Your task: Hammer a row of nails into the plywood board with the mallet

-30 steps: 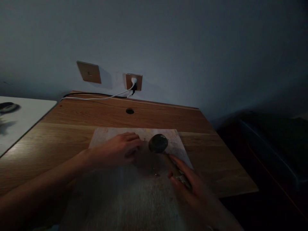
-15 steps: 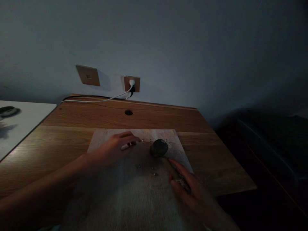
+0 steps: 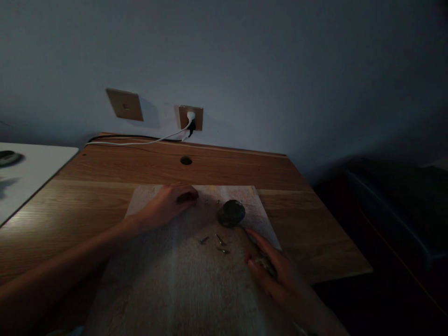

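Note:
My right hand (image 3: 271,270) is wrapped around the wooden handle of a hammer (image 3: 231,213), whose dark, round head is low over the board (image 3: 182,289). Just beyond the head, small nails (image 3: 218,202) stand upright in a row near the board's far edge. My left hand (image 3: 175,198) is on the far left part of the board, its fingers curled in; whether anything is inside them is hidden. Between my hands and nearer to me lie three loose nails (image 3: 220,240).
The board lies on a wooden desk (image 3: 297,219) with a cable hole (image 3: 186,160). Behind it, a white and a black cable run to a wall socket (image 3: 191,117). A white tabletop (image 3: 38,163) adjoins at left. Dark floor lies beyond the right edge.
My left hand has drawn back to the left, away from the row of nails, and its fingers have curled in. The hammer has hardly moved. The view has shifted slightly.

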`<move>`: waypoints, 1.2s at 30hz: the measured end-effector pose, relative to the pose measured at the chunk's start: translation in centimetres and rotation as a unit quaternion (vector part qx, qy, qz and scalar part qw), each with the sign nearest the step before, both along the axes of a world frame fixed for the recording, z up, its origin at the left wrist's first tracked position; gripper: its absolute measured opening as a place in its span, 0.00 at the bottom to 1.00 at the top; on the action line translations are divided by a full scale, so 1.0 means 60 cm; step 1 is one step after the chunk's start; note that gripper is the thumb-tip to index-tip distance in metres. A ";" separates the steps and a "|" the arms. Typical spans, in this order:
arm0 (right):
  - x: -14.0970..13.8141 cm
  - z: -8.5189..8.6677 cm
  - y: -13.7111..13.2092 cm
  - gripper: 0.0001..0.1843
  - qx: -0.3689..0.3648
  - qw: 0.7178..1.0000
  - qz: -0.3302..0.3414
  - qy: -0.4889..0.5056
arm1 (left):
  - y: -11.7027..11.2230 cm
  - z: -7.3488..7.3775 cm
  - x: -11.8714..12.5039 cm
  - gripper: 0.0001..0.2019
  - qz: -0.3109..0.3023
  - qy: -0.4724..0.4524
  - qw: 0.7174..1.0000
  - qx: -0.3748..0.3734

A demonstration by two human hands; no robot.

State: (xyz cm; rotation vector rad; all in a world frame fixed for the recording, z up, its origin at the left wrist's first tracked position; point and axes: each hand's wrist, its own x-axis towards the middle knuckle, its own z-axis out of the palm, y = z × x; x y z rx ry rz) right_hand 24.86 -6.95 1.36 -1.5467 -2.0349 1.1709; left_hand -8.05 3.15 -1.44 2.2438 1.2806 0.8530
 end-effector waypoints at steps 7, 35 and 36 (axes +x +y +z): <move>-0.004 0.005 0.001 0.35 0.006 1.000 -0.001 -0.001 | 0.001 -0.003 0.004 0.07 0.010 0.006 0.999 0.033; -0.016 0.010 0.014 0.33 0.003 1.000 0.002 0.014 | 0.015 -0.012 -0.002 0.06 0.010 0.038 0.999 -0.007; -0.022 0.014 0.019 0.33 0.006 1.000 0.006 0.023 | 0.015 -0.013 -0.001 0.07 0.013 0.044 0.999 -0.008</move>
